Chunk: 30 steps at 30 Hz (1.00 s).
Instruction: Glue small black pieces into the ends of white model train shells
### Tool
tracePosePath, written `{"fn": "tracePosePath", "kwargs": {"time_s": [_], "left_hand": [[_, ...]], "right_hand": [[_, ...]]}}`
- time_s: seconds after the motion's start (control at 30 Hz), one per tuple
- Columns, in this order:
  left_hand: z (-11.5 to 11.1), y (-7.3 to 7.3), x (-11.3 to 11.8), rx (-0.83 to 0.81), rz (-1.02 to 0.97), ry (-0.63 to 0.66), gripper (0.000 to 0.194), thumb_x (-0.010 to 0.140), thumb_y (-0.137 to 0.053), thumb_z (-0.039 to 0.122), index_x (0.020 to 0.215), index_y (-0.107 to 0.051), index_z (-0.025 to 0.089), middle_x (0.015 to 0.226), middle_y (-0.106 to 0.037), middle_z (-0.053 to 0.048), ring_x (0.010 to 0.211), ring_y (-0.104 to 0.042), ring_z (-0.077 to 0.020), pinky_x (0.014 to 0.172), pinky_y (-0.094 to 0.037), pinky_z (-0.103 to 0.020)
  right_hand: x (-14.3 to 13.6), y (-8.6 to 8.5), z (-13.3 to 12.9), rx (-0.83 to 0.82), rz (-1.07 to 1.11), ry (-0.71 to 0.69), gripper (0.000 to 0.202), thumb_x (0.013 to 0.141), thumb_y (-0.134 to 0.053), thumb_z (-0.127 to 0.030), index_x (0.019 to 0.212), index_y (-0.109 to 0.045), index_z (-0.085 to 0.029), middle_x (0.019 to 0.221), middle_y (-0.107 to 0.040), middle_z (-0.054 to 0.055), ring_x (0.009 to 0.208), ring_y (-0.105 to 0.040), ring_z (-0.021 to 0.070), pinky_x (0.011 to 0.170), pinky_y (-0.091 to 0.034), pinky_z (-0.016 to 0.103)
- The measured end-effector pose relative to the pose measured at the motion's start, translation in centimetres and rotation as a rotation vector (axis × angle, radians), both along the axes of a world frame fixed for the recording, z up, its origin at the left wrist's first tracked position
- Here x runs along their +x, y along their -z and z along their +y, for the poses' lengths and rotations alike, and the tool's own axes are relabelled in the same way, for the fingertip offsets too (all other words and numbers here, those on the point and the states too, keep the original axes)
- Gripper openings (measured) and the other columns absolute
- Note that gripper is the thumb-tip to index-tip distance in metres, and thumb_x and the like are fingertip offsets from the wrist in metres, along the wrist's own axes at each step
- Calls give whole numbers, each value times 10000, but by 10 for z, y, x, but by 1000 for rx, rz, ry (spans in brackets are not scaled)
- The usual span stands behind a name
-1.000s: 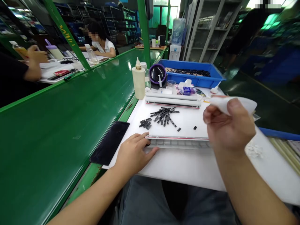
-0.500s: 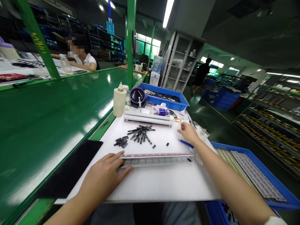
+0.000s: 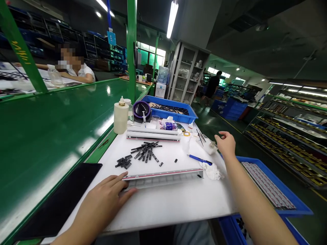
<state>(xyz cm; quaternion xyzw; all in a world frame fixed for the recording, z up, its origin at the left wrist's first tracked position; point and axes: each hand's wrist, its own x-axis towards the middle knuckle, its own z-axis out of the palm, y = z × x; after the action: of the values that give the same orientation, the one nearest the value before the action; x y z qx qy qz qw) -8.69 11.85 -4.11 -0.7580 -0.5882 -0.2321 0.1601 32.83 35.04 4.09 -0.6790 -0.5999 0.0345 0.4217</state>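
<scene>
My left hand (image 3: 108, 197) grips the left end of a long white strip (image 3: 163, 175) with a red line, thumb in front and fingers behind. My right hand (image 3: 227, 144) is raised past the right edge of the white tabletop (image 3: 163, 211), near a small clear tray (image 3: 209, 146). Its fingers are curled together; whatever they hold, if anything, is too small to make out. Behind the strip lie a heap of black pieces (image 3: 146, 151), a smaller heap (image 3: 124, 162) and two loose black pieces. A blue pen (image 3: 199, 159) lies beside crumpled tissue (image 3: 212, 171).
More white strips (image 3: 153, 134), a cream bottle (image 3: 121, 117), a syringe (image 3: 144, 119) and a blue bin (image 3: 171, 114) stand at the back. Another blue bin (image 3: 301, 207) with strips is at the right. A person (image 3: 76, 68) sits at the far left; another stands farther back.
My right hand has moved right and up, from over the tabletop near the pen to past its right edge. My left hand stays on the strip. The camera view has turned slightly right.
</scene>
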Motion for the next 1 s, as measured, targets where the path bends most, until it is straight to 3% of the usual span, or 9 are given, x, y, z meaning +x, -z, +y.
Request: {"fn": "tracePosePath", "kwargs": {"time_s": [0.17,0.33,0.43,0.57,0.67,0.73,0.8,0.9,1.0], "left_hand": [[2,0,-1,22,-13,14,430,879,-484,571,712,-693,236,1006,-746,-67,937,-684,-296,804,-545,-433],[3,-2,0,13,-43,13,411,862,-504,579,713,-691,245,988,-749,-58,926,-683,-285,793,-544,-409],[3,-3,2,2,-72,-10,393,838,-540,577,689,-681,242,1017,-745,-59,918,-682,-283,782,-547,-401],[0,-8,6,-22,-79,-48,383,818,-571,551,649,-684,226,1039,-744,-71,920,-681,-287,784,-553,-400],[-4,-14,11,-65,-71,-71,350,812,-590,505,658,-713,215,1051,-743,-71,906,-684,-279,768,-563,-389],[-5,-18,14,-96,-85,-91,315,800,-613,474,667,-721,210,1057,-742,-69,901,-686,-272,763,-568,-384],[-6,-20,16,-117,-106,-107,289,789,-632,454,665,-718,207,1061,-741,-67,906,-685,-271,773,-571,-390],[-8,-20,18,-130,-134,-118,282,781,-649,447,665,-711,198,1062,-740,-79,919,-679,-277,788,-572,-407],[-9,-18,18,-139,-162,-118,266,780,-656,423,678,-712,184,1072,-735,-98,936,-674,-280,817,-567,-420]], "right_hand": [[27,12,17,-73,103,-11,252,649,-671,-374,754,-708,-148,667,-677,74,629,-578,201,621,-401,317],[22,20,14,44,216,22,244,626,-680,-393,683,-681,-157,601,-639,54,593,-532,190,623,-372,333],[18,12,4,147,315,57,227,566,-720,-365,620,-614,-172,542,-560,13,563,-473,166,613,-355,334],[6,-9,-25,359,526,168,221,725,-549,-427,739,-474,-219,601,-396,-54,540,-358,124,536,-327,297],[-31,-21,-67,361,778,44,198,766,-483,-384,718,-356,-239,622,-259,-82,479,-241,89,437,-245,243],[-73,-21,-105,263,1149,-282,261,697,-615,-311,688,-371,-222,622,-237,-87,468,-207,68,404,-187,213],[-124,-11,-145,123,1316,-523,266,709,-669,-295,688,-417,-211,617,-279,-83,460,-217,61,387,-177,204],[-195,14,-194,2,1186,-714,166,790,-669,-324,764,-554,-207,592,-372,-69,456,-282,71,407,-248,219],[-235,40,-218,48,881,-765,139,828,-656,-288,739,-601,-197,636,-451,-35,531,-380,98,488,-329,255]]}}
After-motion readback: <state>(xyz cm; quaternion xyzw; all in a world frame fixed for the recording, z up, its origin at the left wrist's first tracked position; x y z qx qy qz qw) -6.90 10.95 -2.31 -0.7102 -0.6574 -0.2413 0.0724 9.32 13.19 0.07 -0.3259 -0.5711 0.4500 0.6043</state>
